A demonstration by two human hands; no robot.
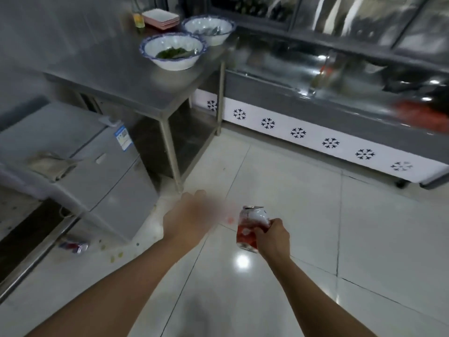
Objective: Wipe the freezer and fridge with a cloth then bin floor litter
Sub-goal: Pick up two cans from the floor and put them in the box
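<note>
Crushed can in the right hand above the tiled floor

The right hand point(272, 235) grips a red-and-white crushed can point(251, 229); the left hand point(192, 217) (motion-blurred) reaches out, fingers indistinct; another can point(74, 246) lies beside the small freezer point(104, 181), a cloth point(52, 164) on its lid.
</note>
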